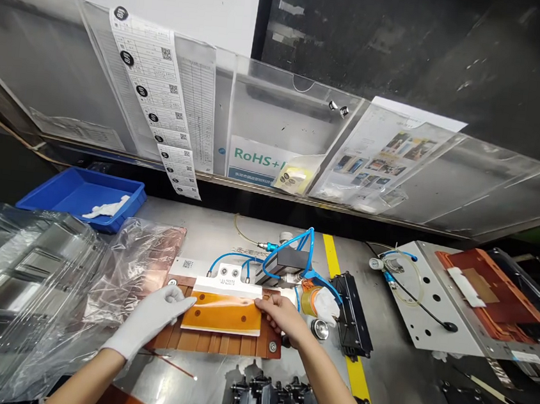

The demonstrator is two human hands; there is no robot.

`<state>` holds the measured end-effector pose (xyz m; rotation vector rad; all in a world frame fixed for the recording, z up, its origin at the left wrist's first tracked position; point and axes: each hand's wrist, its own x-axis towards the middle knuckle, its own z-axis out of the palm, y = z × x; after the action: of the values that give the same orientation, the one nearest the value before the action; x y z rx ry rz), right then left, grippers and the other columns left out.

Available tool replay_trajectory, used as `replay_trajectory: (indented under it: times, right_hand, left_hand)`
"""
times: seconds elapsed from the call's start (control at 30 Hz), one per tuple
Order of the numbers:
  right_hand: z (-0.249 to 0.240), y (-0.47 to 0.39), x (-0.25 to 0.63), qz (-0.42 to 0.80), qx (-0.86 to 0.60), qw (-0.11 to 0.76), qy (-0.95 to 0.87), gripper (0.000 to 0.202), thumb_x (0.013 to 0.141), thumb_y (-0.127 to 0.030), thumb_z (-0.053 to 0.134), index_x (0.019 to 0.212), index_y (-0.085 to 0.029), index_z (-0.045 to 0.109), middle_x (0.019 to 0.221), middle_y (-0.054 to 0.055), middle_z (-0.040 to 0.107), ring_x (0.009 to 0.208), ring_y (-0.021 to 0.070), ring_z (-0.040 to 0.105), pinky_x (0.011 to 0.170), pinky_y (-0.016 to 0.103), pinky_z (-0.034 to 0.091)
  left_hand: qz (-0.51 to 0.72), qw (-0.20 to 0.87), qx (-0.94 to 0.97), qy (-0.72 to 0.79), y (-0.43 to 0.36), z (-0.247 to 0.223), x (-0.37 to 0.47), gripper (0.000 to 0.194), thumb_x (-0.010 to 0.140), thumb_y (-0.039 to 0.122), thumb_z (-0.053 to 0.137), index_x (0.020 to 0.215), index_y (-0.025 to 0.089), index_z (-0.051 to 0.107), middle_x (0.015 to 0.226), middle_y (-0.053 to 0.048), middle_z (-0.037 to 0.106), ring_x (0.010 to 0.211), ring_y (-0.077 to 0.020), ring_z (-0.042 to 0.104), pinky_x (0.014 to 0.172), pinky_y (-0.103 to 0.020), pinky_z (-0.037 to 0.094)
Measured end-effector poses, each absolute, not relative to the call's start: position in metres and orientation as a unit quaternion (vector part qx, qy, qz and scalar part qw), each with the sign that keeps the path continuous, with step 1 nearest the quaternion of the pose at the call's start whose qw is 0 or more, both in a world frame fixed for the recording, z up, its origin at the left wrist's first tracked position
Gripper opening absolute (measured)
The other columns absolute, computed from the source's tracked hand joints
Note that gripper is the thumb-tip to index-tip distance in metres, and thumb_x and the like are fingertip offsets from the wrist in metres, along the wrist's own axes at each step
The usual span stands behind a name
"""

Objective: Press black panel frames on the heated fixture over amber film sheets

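An orange sheet with a white backing lies flat on a brown fixture plate in the middle of the metal bench. My left hand, in a white glove, presses on the sheet's left edge. The bare fingers of my right hand pinch the sheet's upper right corner. A white bar with a printed label runs along the sheet's far edge.
Blue air hoses and a small valve block sit behind the fixture. Clear plastic trays are stacked at left, with a blue bin behind. Black parts lie near the front edge. A metal plate with an orange part stands at right.
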<state>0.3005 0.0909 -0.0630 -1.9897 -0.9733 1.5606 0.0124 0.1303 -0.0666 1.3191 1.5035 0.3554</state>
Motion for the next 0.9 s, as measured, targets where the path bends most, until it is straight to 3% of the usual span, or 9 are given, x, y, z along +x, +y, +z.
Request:
replay_trajectory:
  times: [0.13, 0.33, 0.4, 0.47, 0.6, 0.7, 0.9]
  right_hand:
    - [-0.064, 0.098, 0.314, 0.534, -0.731, 0.174, -0.387, 0.045, 0.081, -0.043, 0.075, 0.058, -0.022, 0.043, 0.043, -0.011, 0.042, 0.039, 0.0065, 0.037, 0.042, 0.021, 0.025]
    - [-0.045, 0.080, 0.337, 0.445, -0.733, 0.171, -0.485, 0.034, 0.089, -0.051, 0.057, 0.072, -0.022, 0.055, 0.063, -0.003, 0.058, 0.061, 0.0149, 0.055, 0.059, 0.027, 0.041]
    - [-0.035, 0.057, 0.342, 0.424, -0.715, 0.152, -0.535, 0.026, 0.085, -0.047, 0.064, 0.079, -0.022, 0.063, 0.076, 0.000, 0.064, 0.076, 0.0194, 0.061, 0.071, 0.031, 0.045]
    - [-0.028, 0.034, 0.345, 0.398, -0.702, 0.126, -0.577, 0.013, 0.075, -0.032, 0.074, 0.084, -0.023, 0.068, 0.091, 0.003, 0.067, 0.091, 0.0242, 0.063, 0.082, 0.035, 0.045]
    - [-0.032, 0.011, 0.346, 0.348, -0.701, 0.098, -0.615, 0.022, 0.078, -0.008, 0.056, 0.088, -0.021, 0.070, 0.102, 0.008, 0.068, 0.100, 0.0270, 0.064, 0.089, 0.037, 0.045]
    - [-0.039, 0.016, 0.345, 0.316, -0.703, 0.107, -0.628, 0.027, 0.085, -0.007, 0.046, 0.090, -0.020, 0.069, 0.102, 0.010, 0.068, 0.101, 0.0267, 0.064, 0.090, 0.037, 0.046]
    - [-0.040, 0.020, 0.346, 0.275, -0.707, 0.142, -0.636, 0.024, 0.085, -0.009, 0.050, 0.093, -0.022, 0.068, 0.103, 0.009, 0.069, 0.097, 0.0256, 0.065, 0.087, 0.038, 0.049]
  left_hand:
    - [0.159, 0.525, 0.546, 0.634, 0.129, -0.069, 0.012, 0.043, 0.078, 0.061, 0.060, 0.061, 0.028, 0.041, 0.047, 0.008, 0.051, 0.058, -0.0176, 0.052, 0.073, -0.034, 0.041]
    - [0.175, 0.518, 0.536, 0.644, 0.126, -0.070, 0.012, 0.044, 0.074, 0.063, 0.065, 0.062, 0.027, 0.043, 0.049, 0.007, 0.056, 0.059, -0.0184, 0.054, 0.075, -0.035, 0.041]
    - [0.177, 0.520, 0.533, 0.643, 0.126, -0.069, 0.013, 0.045, 0.074, 0.063, 0.064, 0.061, 0.027, 0.042, 0.049, 0.006, 0.056, 0.061, -0.0196, 0.056, 0.076, -0.035, 0.041]
    - [0.179, 0.523, 0.532, 0.642, 0.126, -0.066, 0.014, 0.045, 0.073, 0.064, 0.065, 0.059, 0.028, 0.042, 0.048, 0.005, 0.057, 0.063, -0.0210, 0.058, 0.077, -0.035, 0.041]
    - [0.186, 0.519, 0.530, 0.644, 0.124, -0.058, 0.016, 0.045, 0.068, 0.064, 0.066, 0.056, 0.027, 0.042, 0.050, 0.004, 0.057, 0.071, -0.0239, 0.062, 0.076, -0.034, 0.040]
    - [0.192, 0.512, 0.532, 0.646, 0.123, -0.053, 0.019, 0.044, 0.067, 0.063, 0.066, 0.055, 0.027, 0.043, 0.051, 0.002, 0.057, 0.074, -0.0253, 0.063, 0.076, -0.035, 0.041]
    - [0.210, 0.495, 0.529, 0.656, 0.122, -0.046, 0.023, 0.049, 0.061, 0.069, 0.067, 0.052, 0.027, 0.043, 0.051, 0.000, 0.057, 0.070, -0.0251, 0.062, 0.071, -0.034, 0.043]
